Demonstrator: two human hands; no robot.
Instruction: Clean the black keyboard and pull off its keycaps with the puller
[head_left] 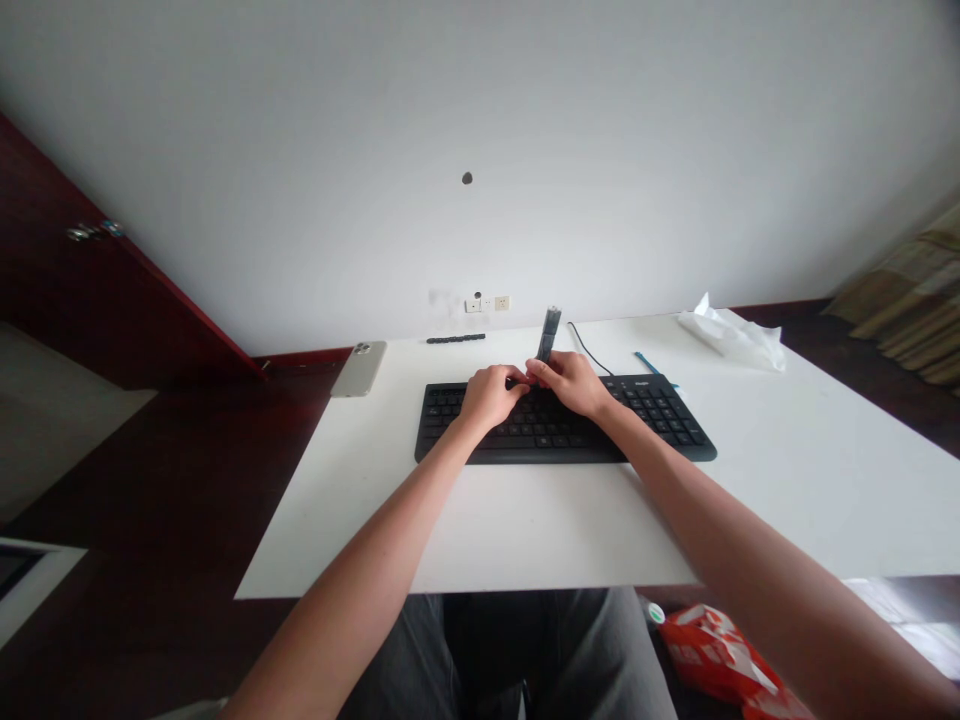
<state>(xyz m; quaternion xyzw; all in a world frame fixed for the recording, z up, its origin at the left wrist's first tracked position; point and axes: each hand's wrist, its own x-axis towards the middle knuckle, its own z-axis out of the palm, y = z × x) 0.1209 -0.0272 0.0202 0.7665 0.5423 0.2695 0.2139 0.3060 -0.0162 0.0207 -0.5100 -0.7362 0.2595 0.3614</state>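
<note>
A black keyboard lies on the white table in front of me. My left hand is over its upper left half, with thumb and fingers pinched together close to the keys; whatever is between the fingertips is too small to make out. My right hand is closed around a dark, narrow stick-like piece with a pale, shiny top end, which stands up nearly upright. The fingertips of both hands almost meet above the keyboard's top rows. A row of small black pieces, looking like keycaps, lies along the table's back edge.
A phone lies face down at the table's left edge. Behind the keyboard are a black cable and a thin blue tool. Crumpled white plastic rests at the back right. A red bag is below the front edge.
</note>
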